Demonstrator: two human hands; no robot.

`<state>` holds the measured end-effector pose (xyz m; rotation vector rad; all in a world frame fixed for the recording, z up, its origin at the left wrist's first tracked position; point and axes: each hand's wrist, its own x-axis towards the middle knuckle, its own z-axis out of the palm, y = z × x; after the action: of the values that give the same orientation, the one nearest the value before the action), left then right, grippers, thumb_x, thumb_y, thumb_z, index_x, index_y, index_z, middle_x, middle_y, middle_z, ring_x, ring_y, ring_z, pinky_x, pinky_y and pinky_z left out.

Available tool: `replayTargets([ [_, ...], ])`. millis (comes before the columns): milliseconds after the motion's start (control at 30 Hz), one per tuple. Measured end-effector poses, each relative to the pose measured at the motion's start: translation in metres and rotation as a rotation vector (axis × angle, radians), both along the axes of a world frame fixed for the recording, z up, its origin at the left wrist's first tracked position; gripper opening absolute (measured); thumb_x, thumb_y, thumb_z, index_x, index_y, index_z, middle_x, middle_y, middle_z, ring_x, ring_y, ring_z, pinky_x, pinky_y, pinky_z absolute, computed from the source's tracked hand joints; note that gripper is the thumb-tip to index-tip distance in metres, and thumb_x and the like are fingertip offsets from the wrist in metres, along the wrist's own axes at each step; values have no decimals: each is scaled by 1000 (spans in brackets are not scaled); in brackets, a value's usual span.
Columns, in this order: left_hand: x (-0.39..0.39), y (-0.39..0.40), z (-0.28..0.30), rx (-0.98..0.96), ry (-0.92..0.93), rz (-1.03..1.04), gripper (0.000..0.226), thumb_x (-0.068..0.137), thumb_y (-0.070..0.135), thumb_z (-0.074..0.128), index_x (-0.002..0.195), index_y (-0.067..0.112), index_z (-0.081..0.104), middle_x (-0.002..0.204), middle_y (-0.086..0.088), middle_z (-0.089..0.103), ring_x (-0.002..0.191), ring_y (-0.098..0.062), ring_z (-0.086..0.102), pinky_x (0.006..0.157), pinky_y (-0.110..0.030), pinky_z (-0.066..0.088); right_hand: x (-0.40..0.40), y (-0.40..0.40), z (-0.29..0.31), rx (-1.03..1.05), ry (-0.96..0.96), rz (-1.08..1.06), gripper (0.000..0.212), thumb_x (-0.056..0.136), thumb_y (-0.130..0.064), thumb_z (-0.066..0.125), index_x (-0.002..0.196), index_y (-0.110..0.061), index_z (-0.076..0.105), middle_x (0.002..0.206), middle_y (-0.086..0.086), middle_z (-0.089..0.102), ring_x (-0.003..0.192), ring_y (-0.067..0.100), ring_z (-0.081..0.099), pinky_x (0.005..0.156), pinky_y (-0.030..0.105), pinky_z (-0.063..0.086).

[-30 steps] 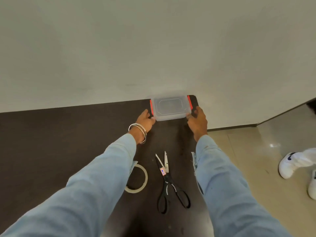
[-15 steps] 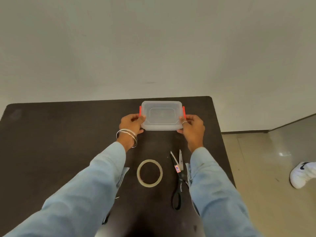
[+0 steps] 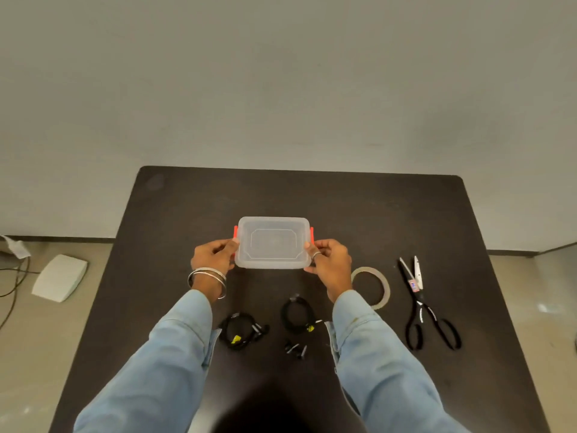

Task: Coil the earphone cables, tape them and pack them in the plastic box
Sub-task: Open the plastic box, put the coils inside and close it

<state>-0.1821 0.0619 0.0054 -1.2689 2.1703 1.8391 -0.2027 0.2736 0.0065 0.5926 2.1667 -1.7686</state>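
Floor unit: a white device (image 3: 59, 278) lies on the floor, left of the table (image 3: 175, 214).
Left hand: the left hand (image 3: 212, 256) pinches the plastic box's left red clip, fingers curled onto it, wrist bangled, forearm reaching straight forward.
Left coil: one earphone cable (image 3: 242, 331) lies coiled between the sleeves, likely awaiting packing.
Plastic box: the plastic box (image 3: 273, 242), lid on, sits mid-table, held at both ends, probably for unlatching.
Second coil: another cable coil (image 3: 296, 314) lies beside it.
Right hand: the right hand (image 3: 329, 260) grips the right clip likewise, mirrored.
Tape roll: the tape roll (image 3: 373, 287) lies just right.
Scissors: the scissors (image 3: 421, 303) lie farthest right, parked clear.
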Motion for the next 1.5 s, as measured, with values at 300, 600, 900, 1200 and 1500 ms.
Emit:
replayTargets([
  [300,36,-32,-16,50,-62,-61,6,82,16,71,82,10,73,68,-5,69,69,-26,68,76,-39,58,34,-34,-21,153,-42,-73,2,89,-18,63,90,-19,65,90,2,72,85,19,70,79,43,59],
  [600,37,-36,-27,226,-111,32,12,87,9,63,96,2,68,92,-16,69,81,-30,69,77,-45,58,33,-36,-24,205,-140,-138,8,93,-15,58,89,-19,64,97,5,70,88,22,69,80,43,59],
  [900,45,-38,-11,-267,-166,-63,27,92,18,57,115,7,65,114,-13,66,108,-32,59,98,-39,43,29,-29,-6,498,95,-61,21,92,-10,58,113,-6,63,107,11,66,100,24,62,87,29,47],
  [1200,49,-23,-15,-23,-157,-214,30,89,7,57,118,13,64,105,-10,67,92,-28,65,87,-43,55,28,-48,-1,439,-34,140,25,81,-16,74,102,-4,66,104,12,68,96,28,65,85,39,56],
  [1500,47,-19,-14,100,-144,-175,29,93,9,52,121,10,61,111,-14,66,99,-30,63,86,-40,55,26,-43,6,460,-32,82,26,83,-17,71,106,-9,61,108,10,65,100,28,64,86,38,53],
])
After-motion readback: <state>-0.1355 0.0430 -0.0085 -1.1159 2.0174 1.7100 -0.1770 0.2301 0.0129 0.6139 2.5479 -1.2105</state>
